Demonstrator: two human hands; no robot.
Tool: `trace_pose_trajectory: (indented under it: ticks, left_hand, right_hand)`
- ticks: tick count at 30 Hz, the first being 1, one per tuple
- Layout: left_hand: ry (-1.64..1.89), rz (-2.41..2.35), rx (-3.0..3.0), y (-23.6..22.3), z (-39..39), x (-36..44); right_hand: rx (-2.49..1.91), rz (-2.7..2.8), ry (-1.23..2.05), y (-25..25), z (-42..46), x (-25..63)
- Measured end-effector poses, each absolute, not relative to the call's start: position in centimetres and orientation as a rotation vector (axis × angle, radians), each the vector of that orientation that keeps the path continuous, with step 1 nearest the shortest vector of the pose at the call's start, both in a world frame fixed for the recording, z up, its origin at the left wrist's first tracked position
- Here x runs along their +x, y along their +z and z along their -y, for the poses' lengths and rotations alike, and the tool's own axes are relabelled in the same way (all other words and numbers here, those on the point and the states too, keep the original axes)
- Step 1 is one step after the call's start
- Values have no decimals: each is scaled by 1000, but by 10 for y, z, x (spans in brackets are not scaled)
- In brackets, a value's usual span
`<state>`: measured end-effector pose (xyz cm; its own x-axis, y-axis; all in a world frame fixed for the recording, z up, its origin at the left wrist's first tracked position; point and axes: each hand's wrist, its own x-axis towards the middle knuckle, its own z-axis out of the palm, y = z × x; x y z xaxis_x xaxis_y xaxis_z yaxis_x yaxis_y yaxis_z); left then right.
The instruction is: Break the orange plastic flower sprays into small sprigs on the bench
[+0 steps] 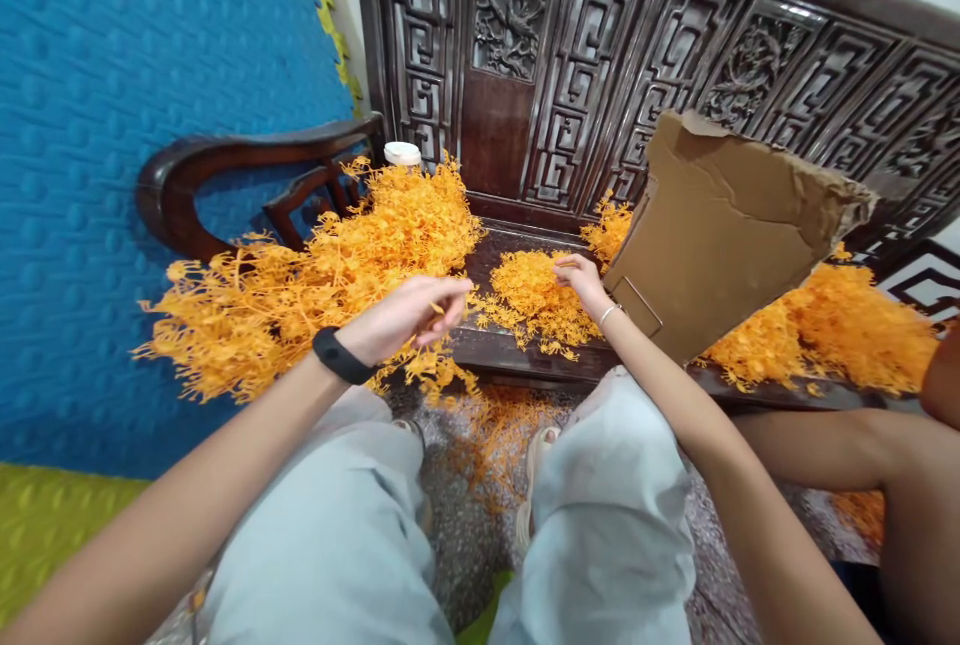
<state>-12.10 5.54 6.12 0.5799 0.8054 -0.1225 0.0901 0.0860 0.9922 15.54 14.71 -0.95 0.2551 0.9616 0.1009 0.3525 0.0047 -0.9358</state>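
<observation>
My left hand, with a black band at the wrist, is held over the bench near the large left heap of orange plastic flower pieces. Its fingers are curled in, and a small orange bit shows between them. My right hand, wearing a thin bracelet, reaches to the right edge of a smaller orange pile. Its fingers are slightly bent and apart, close to or touching the pile; nothing is visible in them.
A cardboard piece stands tilted right of my right hand, with more orange pieces behind it. The dark carved bench runs behind everything. A white-lidded container stands behind the left heap. Another person's leg is at right.
</observation>
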Motion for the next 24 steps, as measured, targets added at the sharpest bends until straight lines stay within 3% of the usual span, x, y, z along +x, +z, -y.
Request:
trace_pose_trajectory:
  ticks: [4,7,12,16,24]
  left_hand:
    - [-68,-804,1786,53,-46,-116]
    - [-355,-716,1950,44,-41,-112]
    - [-449,-783,2113,34,-42,-111]
    - [-528,-850,2096,34,-42,-117]
    - [-529,-899,2090,35,-39,-136]
  right_hand:
    - [-1624,1370,583,-23,-155,161]
    - [-1672,1464,421,-27,-155,163]
    - [-1613,2154,132,-33,-153,141]
    - [-1447,2662,220,-46,-154,98]
    - [-1541,2888,309,-74,-162,58]
